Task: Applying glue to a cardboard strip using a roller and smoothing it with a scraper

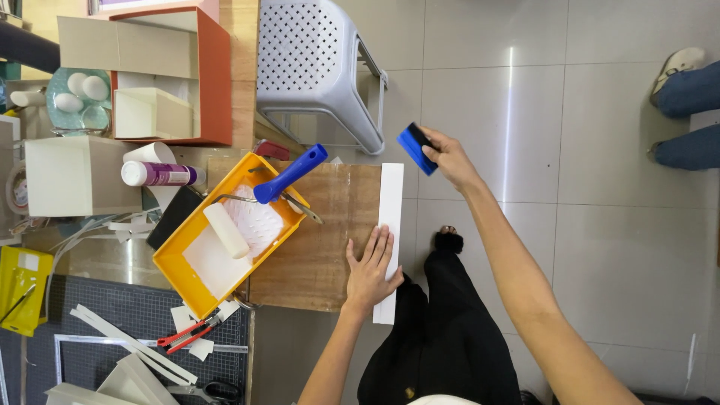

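Note:
My left hand (pixel 370 268) lies flat, fingers spread, on a brown wooden board (pixel 315 240) and touches a long white strip (pixel 390 225) that runs along the board's right edge. My right hand (pixel 448 156) is raised above the strip's upper end and grips a blue squeegee (pixel 415 148) with a dark edge. The squeegee is apart from the strip.
A yellow paint tray (pixel 180 255) with a white roller on a blue handle (pixel 291 174) sits left of the board. A grey plastic stool (pixel 315 67), boxes, a purple bottle (pixel 161 174), red pliers (pixel 184 335) and scissors lie around. Another person's legs (pixel 686 112) are at right.

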